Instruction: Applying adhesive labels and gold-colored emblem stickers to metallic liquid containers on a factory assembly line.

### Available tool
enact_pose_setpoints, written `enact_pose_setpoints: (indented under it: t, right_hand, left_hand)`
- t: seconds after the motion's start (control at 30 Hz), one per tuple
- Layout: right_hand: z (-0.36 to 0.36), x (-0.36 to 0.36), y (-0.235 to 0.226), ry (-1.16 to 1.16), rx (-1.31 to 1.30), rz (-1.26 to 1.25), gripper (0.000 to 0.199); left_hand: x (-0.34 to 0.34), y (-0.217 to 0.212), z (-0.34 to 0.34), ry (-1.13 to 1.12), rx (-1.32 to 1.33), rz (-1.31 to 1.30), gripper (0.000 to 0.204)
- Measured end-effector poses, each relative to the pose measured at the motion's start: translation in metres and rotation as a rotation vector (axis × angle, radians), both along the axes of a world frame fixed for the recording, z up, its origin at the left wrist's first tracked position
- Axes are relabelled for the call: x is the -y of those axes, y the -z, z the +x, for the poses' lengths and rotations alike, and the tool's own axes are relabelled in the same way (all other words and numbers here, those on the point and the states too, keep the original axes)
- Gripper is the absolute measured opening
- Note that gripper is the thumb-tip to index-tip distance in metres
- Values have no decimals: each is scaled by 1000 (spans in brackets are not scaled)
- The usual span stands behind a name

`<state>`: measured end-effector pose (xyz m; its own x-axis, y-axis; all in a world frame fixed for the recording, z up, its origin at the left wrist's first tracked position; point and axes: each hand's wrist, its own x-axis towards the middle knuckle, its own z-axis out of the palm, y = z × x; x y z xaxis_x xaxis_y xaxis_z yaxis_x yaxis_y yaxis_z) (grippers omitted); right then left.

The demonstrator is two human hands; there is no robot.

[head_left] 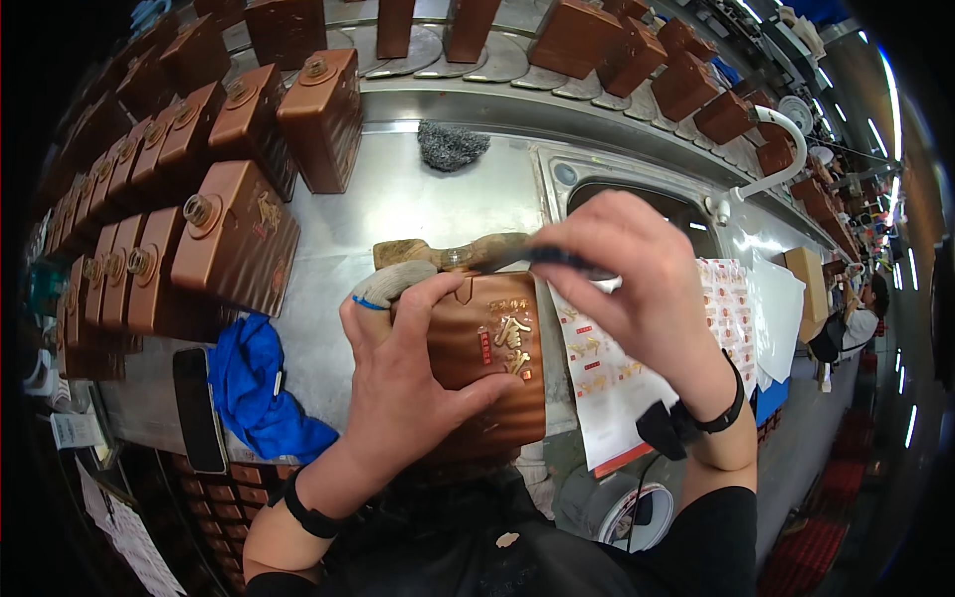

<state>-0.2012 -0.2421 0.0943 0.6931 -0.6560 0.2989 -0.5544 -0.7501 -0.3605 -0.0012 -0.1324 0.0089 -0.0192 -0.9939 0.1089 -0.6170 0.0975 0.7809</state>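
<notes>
Item under inspection: one brown bottle [458, 353], located on the desk [388, 189] directly in front of the person; whether flat or tilted cannot be told. The left hand [393, 398] is spread over it, thumb across the face beside the raised gold lettering [512, 333], fingers at the far edge. The right hand [637, 274] pinches a slim dark tool [512, 257] directed at that edge; exact tip contact cannot be told.

Risks noted. Should the tip skid, it could strike the left fingers: a grey knit cover [398, 282] shields only part of that hand. A slip could equally score the brown finish. If the left hand's pressure slackens, the bottle may turn against the wooden handle [403, 254] behind it. A low sweep of the right forearm could disturb the printed sheets [622, 398] alongside.
</notes>
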Motion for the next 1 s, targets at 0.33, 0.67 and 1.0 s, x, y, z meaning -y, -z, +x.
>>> enact_pose_setpoints:
  t: [0.33, 0.67, 1.0]
  right_hand:
    - [-23, -81, 12, -288, -9, 268, 29]
    - [-39, -94, 45, -208, 9, -215, 30]
    - [-72, -118, 6, 219, 222, 162, 33]
  left_hand:
    - [-36, 8, 29, 229, -43, -90, 127]
    - [-29, 3, 18, 322, 212, -206, 102]
    - [-23, -8, -9, 633, 475, -382, 92]
